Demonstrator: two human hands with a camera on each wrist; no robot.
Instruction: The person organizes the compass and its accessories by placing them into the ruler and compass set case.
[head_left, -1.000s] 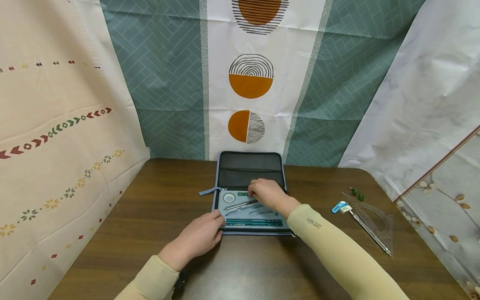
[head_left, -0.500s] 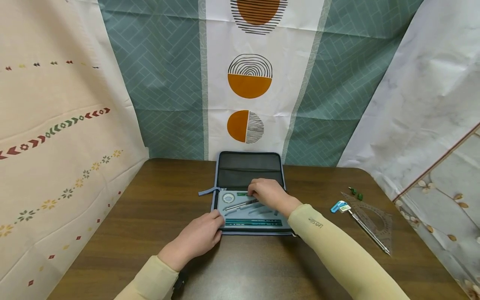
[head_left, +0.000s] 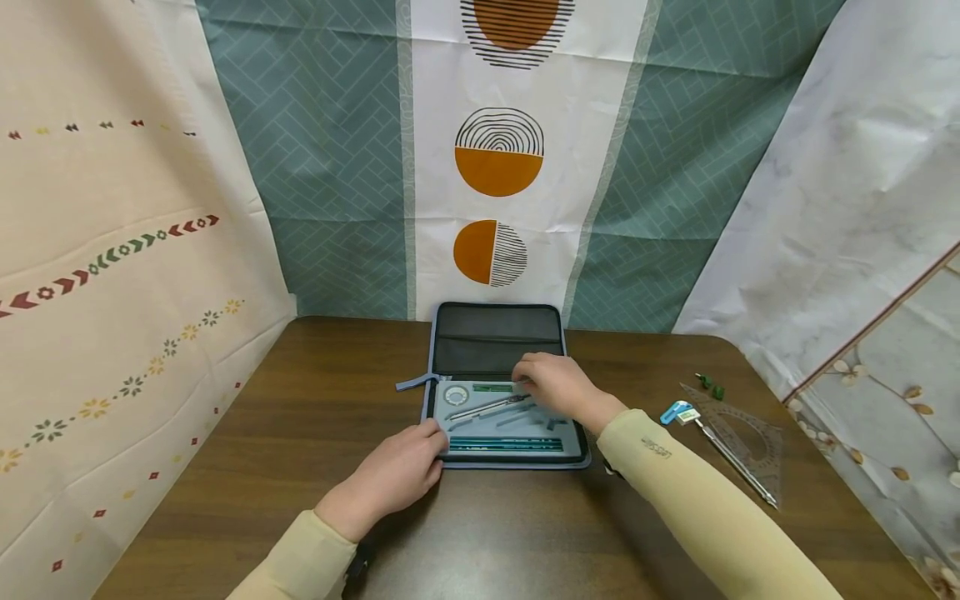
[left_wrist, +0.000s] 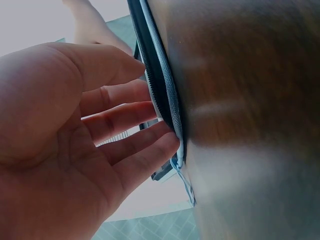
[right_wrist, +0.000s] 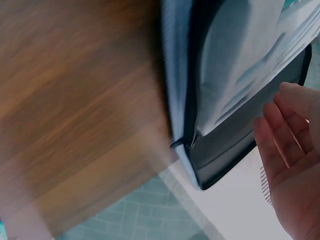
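An open blue zip case (head_left: 434,346) lies in the middle of the table, lid flat toward the back. Its grey tray (head_left: 573,437) holds a metal compass (head_left: 487,407), dark green pencils (head_left: 506,445), a round white piece (head_left: 456,394) and a small green bar (head_left: 492,387). My left hand (head_left: 432,450) rests on the case's front left corner, with straight fingers against the zip edge (left_wrist: 167,100). My right hand (head_left: 534,380) hovers over the tray's back right part, next to the green bar. In the right wrist view its fingers (right_wrist: 285,130) are relaxed and hold nothing.
On the brown table (head_left: 300,417) to the right lie a clear set square (head_left: 746,429), a thin metal tool (head_left: 738,468), a blue-and-white piece (head_left: 677,412) and two small green pieces (head_left: 711,386). Patterned curtains close in the back and both sides.
My right hand has slid to the right across the tray, uncovering the compass head and the green bar. My left hand has stayed in place.
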